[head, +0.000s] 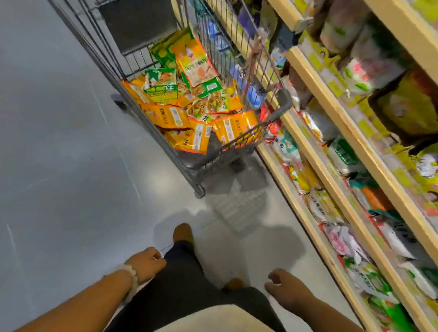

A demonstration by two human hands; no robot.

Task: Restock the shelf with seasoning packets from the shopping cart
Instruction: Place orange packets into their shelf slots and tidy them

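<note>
A grey wire shopping cart [281,110] stands ahead of me beside the shelf, with several orange, yellow and green seasoning packets [192,102] piled in its basket. The wooden shelf [349,164] runs along the right, its tiers packed with bagged goods. My left hand [145,264] hangs low beside my left leg with loosely curled fingers and holds nothing; a white bracelet circles its wrist. My right hand [285,288] hangs at my right side, fingers loosely curled and empty. Both hands are well short of the cart.
Grey floor [49,160] spreads to the left of the cart and between me and it. My dark trousers and brown shoes [183,232] show below. The cart's dark child-seat flap [138,23] is at its far end.
</note>
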